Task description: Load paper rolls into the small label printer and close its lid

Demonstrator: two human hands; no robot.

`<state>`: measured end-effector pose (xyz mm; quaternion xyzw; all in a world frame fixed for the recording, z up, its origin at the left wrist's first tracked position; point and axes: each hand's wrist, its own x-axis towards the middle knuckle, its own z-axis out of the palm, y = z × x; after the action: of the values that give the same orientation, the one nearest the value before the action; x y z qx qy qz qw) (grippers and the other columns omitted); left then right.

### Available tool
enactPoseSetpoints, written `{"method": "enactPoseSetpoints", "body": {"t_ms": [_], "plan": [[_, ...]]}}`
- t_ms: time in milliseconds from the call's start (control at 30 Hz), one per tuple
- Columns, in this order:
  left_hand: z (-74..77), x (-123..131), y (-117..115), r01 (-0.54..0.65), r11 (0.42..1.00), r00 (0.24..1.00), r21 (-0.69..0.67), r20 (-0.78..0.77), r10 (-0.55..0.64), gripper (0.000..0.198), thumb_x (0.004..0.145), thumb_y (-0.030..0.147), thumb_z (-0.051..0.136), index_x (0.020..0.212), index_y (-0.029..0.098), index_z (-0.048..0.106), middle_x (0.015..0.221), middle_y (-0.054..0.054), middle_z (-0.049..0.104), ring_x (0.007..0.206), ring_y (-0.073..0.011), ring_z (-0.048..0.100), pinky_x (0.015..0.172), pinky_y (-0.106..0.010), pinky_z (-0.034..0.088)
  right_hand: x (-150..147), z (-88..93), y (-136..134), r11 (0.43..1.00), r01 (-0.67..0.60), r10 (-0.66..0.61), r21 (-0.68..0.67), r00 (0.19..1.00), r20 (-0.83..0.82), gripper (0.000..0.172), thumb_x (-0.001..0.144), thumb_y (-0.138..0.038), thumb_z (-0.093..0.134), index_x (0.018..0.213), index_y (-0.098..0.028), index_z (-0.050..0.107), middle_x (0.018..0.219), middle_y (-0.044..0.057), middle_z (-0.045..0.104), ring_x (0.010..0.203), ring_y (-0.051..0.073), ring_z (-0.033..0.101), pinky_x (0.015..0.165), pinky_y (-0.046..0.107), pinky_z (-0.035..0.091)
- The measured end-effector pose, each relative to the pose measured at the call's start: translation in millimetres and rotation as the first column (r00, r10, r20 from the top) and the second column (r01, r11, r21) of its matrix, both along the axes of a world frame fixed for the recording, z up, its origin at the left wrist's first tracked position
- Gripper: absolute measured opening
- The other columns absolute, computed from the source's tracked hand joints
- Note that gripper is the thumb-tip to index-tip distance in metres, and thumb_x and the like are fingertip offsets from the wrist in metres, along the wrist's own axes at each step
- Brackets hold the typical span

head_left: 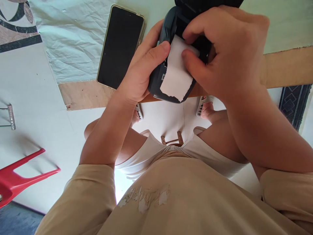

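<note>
Head view gave me the right thumb [197, 65] and index finger [199, 26] close together on a white paper strip [176, 71]; from my distant post I could not tell whether they pinched it. Behind them, the right hand [232, 49] was curled. The left hand [143, 68] was wrapped around the side of a dark handheld device [155, 81], its thumb pressed beside the strip. I saw the strip lying along the device, its ragged end toward the wearer. Both hands held this over a wooden table edge [286, 67] bordering a pale green cloth [73, 42]. Just beside the left hand lay a dark-screened phone [121, 47]. Farther out, I picked up a red stool [11, 182] at left and a patterned mat [294, 104] at right.
</note>
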<state>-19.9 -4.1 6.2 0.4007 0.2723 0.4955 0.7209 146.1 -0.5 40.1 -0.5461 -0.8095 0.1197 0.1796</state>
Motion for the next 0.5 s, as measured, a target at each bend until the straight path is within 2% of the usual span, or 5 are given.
{"method": "enactPoseSetpoints", "body": {"t_ms": [133,200,367,433,500], "plan": [[3.8,0,-1,0.033,0.999,0.994,-0.040,0.107,-0.029,0.026,0.066,0.025,0.067,0.092,0.023,0.064,0.092,-0.001,0.061,0.100,-0.0224,0.057,0.057,-0.023,0.045,-1,0.7,3,0.999,-0.034,0.037,-0.040,0.996,0.083,0.036,0.069,-0.045,0.047,0.102,-0.030,0.053,0.101,-0.007,0.054,0.097,0.012,0.052,0.076,0.027,0.041],[7.6,3,-2,0.006,0.986,0.980,-0.168,0.196,0.027,0.027,0.065,0.019,0.068,0.092,0.023,0.065,0.086,-0.001,0.063,0.094,-0.0215,0.059,0.052,-0.022,0.044,-2,1.3,3,0.998,-0.039,0.044,-0.054,0.994,0.101,0.037,0.069,-0.047,0.047,0.103,-0.034,0.052,0.105,-0.008,0.053,0.098,0.013,0.053,0.077,0.028,0.042],[10.8,5,-7,-0.052,0.827,0.921,-0.560,0.293,0.256,0.036,0.081,0.012,0.037,0.096,0.026,0.066,0.063,0.002,0.057,0.071,-0.0152,0.065,0.053,-0.021,0.044,-4,7.6,-2,0.990,-0.025,0.045,-0.136,0.988,0.148,0.038,0.068,-0.047,0.047,0.103,-0.034,0.049,0.099,-0.007,0.056,0.095,0.019,0.055,0.080,0.038,0.043],[8.5,6,-8,-0.055,0.833,0.939,-0.551,0.255,0.231,0.030,0.080,0.018,0.043,0.096,0.029,0.065,0.061,0.002,0.056,0.060,-0.0133,0.060,0.049,-0.021,0.041,-4,10.0,-3,0.983,-0.010,0.038,-0.183,0.989,0.146,0.040,0.066,-0.046,0.049,0.104,-0.032,0.048,0.095,-0.006,0.057,0.088,0.019,0.056,0.079,0.042,0.044],[6.6,8,-9,-0.069,0.919,0.976,-0.389,0.163,0.142,0.023,0.076,0.023,0.051,0.093,0.030,0.064,0.064,0.001,0.057,0.055,-0.0112,0.052,0.044,-0.021,0.035,-3,11.9,-3,0.978,-0.009,0.031,-0.207,0.994,0.104,0.043,0.064,-0.043,0.052,0.104,-0.031,0.045,0.095,-0.007,0.057,0.082,0.014,0.055,0.080,0.041,0.044]]}}
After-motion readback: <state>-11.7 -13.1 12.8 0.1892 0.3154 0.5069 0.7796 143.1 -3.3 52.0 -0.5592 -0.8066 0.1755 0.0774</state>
